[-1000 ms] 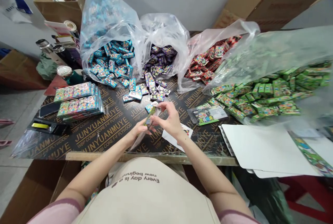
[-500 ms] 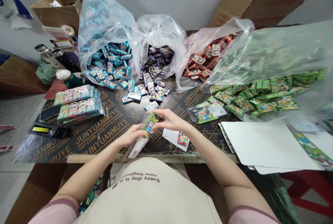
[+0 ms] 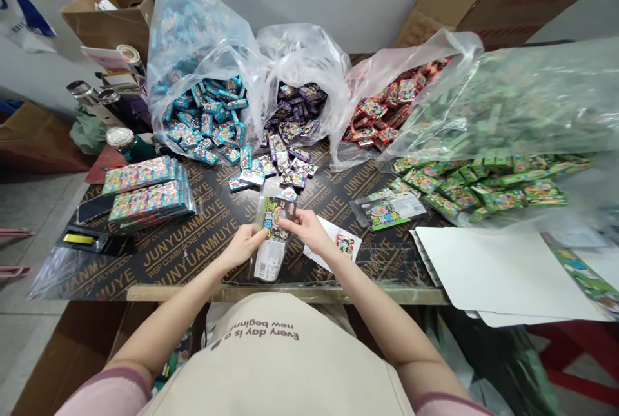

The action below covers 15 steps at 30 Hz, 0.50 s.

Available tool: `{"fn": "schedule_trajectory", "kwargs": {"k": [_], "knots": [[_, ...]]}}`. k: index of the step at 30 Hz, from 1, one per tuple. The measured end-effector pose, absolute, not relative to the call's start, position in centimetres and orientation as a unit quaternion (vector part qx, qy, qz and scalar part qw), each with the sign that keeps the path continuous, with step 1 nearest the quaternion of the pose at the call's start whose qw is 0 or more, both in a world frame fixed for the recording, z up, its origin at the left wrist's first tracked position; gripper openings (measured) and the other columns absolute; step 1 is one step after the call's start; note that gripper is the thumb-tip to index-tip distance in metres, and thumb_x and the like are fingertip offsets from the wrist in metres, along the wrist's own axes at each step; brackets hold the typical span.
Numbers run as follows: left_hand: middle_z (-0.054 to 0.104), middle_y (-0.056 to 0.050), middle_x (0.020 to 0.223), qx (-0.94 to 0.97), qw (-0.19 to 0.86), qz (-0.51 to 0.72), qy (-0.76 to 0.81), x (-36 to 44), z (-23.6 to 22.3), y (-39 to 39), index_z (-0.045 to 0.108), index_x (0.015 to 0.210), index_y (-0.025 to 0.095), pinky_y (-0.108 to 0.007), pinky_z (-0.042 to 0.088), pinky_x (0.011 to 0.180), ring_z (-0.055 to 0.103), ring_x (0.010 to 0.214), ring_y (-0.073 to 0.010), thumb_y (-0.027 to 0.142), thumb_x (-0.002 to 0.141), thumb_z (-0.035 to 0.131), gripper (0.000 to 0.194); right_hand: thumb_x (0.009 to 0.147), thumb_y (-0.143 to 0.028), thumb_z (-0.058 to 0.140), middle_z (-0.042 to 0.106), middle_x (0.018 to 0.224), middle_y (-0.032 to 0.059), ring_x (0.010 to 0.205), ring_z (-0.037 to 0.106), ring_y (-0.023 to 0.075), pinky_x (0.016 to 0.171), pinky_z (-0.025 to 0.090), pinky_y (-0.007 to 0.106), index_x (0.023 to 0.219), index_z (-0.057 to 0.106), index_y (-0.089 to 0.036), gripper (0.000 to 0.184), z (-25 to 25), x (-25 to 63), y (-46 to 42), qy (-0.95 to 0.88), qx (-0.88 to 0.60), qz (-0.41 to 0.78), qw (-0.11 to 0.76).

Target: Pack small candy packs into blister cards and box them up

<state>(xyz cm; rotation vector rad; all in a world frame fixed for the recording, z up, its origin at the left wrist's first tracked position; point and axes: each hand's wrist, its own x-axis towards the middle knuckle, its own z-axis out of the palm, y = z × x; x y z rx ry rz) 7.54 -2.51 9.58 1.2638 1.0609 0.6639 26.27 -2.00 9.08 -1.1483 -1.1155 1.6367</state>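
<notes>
Between my hands, over the front of the table, is a clear plastic pouch (image 3: 271, 251) with a printed green-and-black card inside. My left hand (image 3: 245, 246) grips its left edge, thumb on the front. On the pouch's right side, my right hand (image 3: 309, 230) pinches it near the upper part. A white card (image 3: 325, 260) with a small red packet (image 3: 345, 245) on it lies just right of my right hand. Beyond the pouch are several loose purple boxes (image 3: 293, 177) and blue boxes (image 3: 246, 158). Another printed pouch (image 3: 391, 209) lies flat farther right.
Plastic bags of blue boxes (image 3: 213, 120), purple boxes (image 3: 302, 101), red boxes (image 3: 377, 120) and green boxes (image 3: 464, 193) line the back. Wrapped packs (image 3: 149, 193) are stacked at left, near a black tape dispenser (image 3: 91, 240) and bottles (image 3: 126, 142). White sheets (image 3: 498, 267) overhang the right front edge.
The pouch has turned from slanted to nearly upright, its printed front now facing me. My right hand has moved lower down its right side, and my left hand has shifted slightly right.
</notes>
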Motion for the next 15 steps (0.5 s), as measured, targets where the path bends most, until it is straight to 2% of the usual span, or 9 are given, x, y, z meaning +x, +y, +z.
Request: {"fn": "schedule_trajectory", "kwargs": {"k": [3, 6, 8, 11, 13, 15], "knots": [[0.043, 0.004, 0.048, 0.568, 0.583, 0.311, 0.492, 7.9, 9.3, -2.2, 0.048, 0.052, 0.014, -0.021, 0.027, 0.046, 0.034, 0.047, -0.0068, 0.051, 0.076, 0.059, 0.045, 0.065, -0.046, 0.076, 0.068, 0.077, 0.0011, 0.066, 0.060, 0.0133, 0.059, 0.049, 0.025, 0.088, 0.064, -0.016, 0.039, 8.9, 26.4, -2.0, -0.422, -0.456, 0.668, 0.409], [0.047, 0.003, 0.049, 0.526, 0.583, 0.360, 0.504, 8.2, 8.6, -1.9, 0.050, 0.055, 0.014, -0.021, 0.032, 0.046, 0.038, 0.047, -0.0069, 0.053, 0.075, 0.059, 0.045, 0.061, -0.040, 0.080, 0.068, 0.077, 0.0005, 0.068, 0.062, 0.0138, 0.057, 0.050, 0.023, 0.096, 0.062, -0.016, 0.046, 8.3, 26.8, -2.8, -0.422, -0.396, 0.749, 0.321], [0.053, 0.002, 0.053, 0.492, 0.599, 0.378, 0.506, 8.2, 7.9, -1.8, 0.055, 0.061, 0.012, -0.021, 0.038, 0.048, 0.044, 0.048, -0.0080, 0.054, 0.073, 0.062, 0.044, 0.058, -0.035, 0.081, 0.068, 0.072, 0.0003, 0.063, 0.061, 0.0133, 0.056, 0.050, 0.023, 0.090, 0.063, -0.015, 0.042, 7.7, 27.1, -3.5, -0.434, -0.398, 0.752, 0.296], [0.064, 0.000, 0.067, 0.453, 0.661, 0.345, 0.489, 7.8, 6.9, -2.2, 0.062, 0.084, 0.012, -0.022, 0.046, 0.051, 0.056, 0.055, -0.0117, 0.049, 0.066, 0.072, 0.043, 0.060, -0.033, 0.079, 0.068, 0.071, 0.0002, 0.060, 0.060, 0.0132, 0.057, 0.049, 0.025, 0.082, 0.062, -0.015, 0.033, 6.8, 27.5, -4.1, -0.445, -0.452, 0.699, 0.330], [0.067, -0.001, 0.071, 0.437, 0.701, 0.313, 0.469, 7.5, 6.4, -2.6, 0.063, 0.095, 0.012, -0.023, 0.049, 0.052, 0.060, 0.057, -0.0132, 0.047, 0.065, 0.075, 0.048, 0.061, -0.033, 0.078, 0.069, 0.074, 0.0002, 0.062, 0.062, 0.0148, 0.059, 0.051, 0.027, 0.087, 0.063, -0.017, 0.035, 6.6, 27.7, -4.1, -0.443, -0.458, 0.691, 0.340], [0.068, -0.003, 0.073, 0.440, 0.734, 0.278, 0.436, 7.4, 6.1, -3.0, 0.064, 0.097, 0.011, -0.025, 0.051, 0.055, 0.062, 0.060, -0.0140, 0.046, 0.067, 0.074, 0.047, 0.063, -0.035, 0.076, 0.070, 0.080, 0.0006, 0.067, 0.064, 0.0164, 0.064, 0.052, 0.029, 0.094, 0.062, -0.019, 0.037, 6.5, 27.8, -3.9, -0.430, -0.457, 0.684, 0.373]]}}
